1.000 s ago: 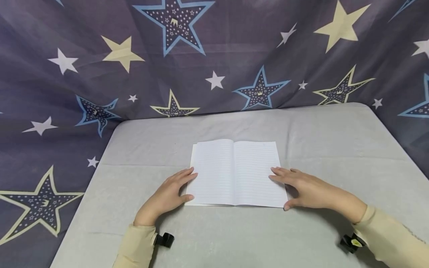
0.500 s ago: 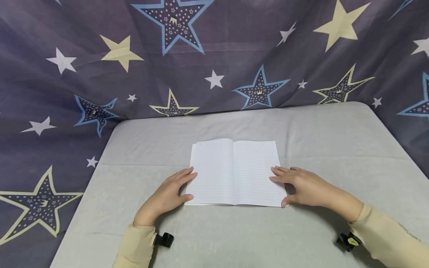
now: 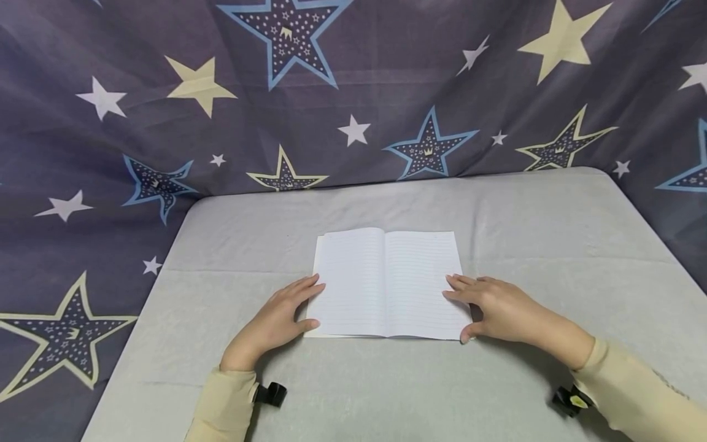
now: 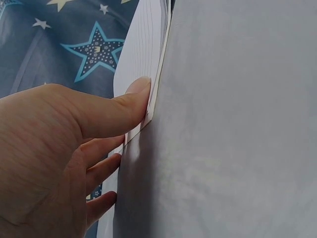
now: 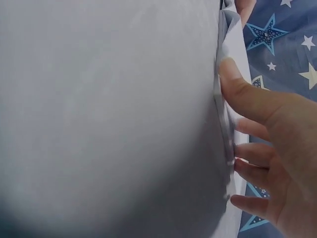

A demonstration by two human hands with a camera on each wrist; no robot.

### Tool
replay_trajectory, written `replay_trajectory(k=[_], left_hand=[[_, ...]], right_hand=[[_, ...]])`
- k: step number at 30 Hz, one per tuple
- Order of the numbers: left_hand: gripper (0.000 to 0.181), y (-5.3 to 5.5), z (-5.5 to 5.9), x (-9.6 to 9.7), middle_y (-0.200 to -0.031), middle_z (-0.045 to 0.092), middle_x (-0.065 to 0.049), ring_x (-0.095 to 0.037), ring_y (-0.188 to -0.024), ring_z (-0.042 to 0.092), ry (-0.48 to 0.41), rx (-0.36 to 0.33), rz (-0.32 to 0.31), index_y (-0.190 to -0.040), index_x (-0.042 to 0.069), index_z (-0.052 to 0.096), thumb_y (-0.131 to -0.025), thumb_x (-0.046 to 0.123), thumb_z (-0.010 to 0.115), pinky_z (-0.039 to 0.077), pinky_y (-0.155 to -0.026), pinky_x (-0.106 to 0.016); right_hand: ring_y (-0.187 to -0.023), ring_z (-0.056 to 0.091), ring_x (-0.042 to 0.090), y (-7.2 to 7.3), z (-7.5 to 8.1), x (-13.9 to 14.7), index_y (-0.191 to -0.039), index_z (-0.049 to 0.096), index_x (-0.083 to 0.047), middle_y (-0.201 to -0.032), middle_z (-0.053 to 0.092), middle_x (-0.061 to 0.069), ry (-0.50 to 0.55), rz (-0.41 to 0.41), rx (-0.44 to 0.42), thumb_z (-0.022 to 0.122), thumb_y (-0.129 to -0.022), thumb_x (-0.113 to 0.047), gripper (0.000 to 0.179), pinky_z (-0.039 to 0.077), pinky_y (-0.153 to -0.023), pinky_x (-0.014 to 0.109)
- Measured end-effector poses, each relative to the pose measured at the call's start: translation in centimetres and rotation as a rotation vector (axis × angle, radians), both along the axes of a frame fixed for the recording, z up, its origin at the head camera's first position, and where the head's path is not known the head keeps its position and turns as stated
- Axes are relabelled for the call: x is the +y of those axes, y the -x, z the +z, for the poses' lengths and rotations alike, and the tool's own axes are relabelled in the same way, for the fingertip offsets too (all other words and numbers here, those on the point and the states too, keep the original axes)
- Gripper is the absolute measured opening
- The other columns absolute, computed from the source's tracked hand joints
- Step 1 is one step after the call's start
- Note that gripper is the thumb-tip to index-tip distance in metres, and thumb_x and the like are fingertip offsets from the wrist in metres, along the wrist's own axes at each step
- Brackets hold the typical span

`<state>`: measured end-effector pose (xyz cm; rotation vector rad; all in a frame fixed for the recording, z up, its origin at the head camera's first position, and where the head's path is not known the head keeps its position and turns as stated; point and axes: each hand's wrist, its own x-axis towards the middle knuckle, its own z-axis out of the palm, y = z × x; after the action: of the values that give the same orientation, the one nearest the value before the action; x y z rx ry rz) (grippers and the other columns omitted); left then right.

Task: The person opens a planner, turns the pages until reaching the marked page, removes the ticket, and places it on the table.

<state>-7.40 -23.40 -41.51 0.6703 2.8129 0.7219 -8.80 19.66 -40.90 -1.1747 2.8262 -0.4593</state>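
An exercise book (image 3: pixel 353 285) with ruled white pages lies spread flat in the middle of the head view. At its left edge is my left hand (image 3: pixel 278 316), fingers extended and fingertips on the page margin. The left wrist view shows that thumb (image 4: pixel 133 101) resting on the lower left corner of the pages. My right hand (image 3: pixel 505 310) reaches in from the other side, its fingertips on the right page and its thumb at the lower right corner. In the right wrist view the thumb (image 5: pixel 235 82) presses near the book's bottom edge, with the fingers spread along its side.
The book lies on a table with a pale grey cloth (image 3: pixel 386 393). Behind and to the sides hangs a dark curtain (image 3: pixel 375 73) printed with stars. Black wrist cameras (image 3: pixel 272 395) are strapped at both beige sleeves (image 3: pixel 223 405).
My right thumb has slid a little leftward along the book's lower right corner, and the right forearm has shifted slightly left with it. The left hand stays in place.
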Motion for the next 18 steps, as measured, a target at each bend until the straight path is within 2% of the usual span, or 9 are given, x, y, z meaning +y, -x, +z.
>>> replay_trajectory(k=[11, 18], left_hand=[[0.071, 0.11, 0.01, 0.11, -0.157, 0.035, -0.012, -0.037, -0.144, 0.03, 0.013, -0.019, 0.012, -0.148, 0.009, 0.047, -0.086, 0.023, 0.078, 0.026, -0.113, -0.06], [0.071, 0.07, -0.07, 0.08, -0.158, 0.034, -0.011, -0.036, -0.144, 0.029, 0.019, -0.03, 0.016, -0.148, 0.009, 0.047, -0.086, 0.024, 0.078, 0.025, -0.114, -0.059]], right_hand=[[-0.126, 0.055, 0.034, -0.07, 0.22, -0.23, -0.124, 0.07, -0.005, -0.138, 0.057, 0.017, 0.046, 0.002, 0.042, 0.075, -0.08, -0.049, 0.062, 0.046, -0.099, 0.056], [-0.131, 0.049, 0.037, -0.14, 0.07, 0.27, -0.131, 0.064, -0.004, -0.145, 0.05, 0.018, 0.035, 0.037, -0.016, 0.076, -0.086, -0.035, 0.057, 0.044, -0.1, 0.058]])
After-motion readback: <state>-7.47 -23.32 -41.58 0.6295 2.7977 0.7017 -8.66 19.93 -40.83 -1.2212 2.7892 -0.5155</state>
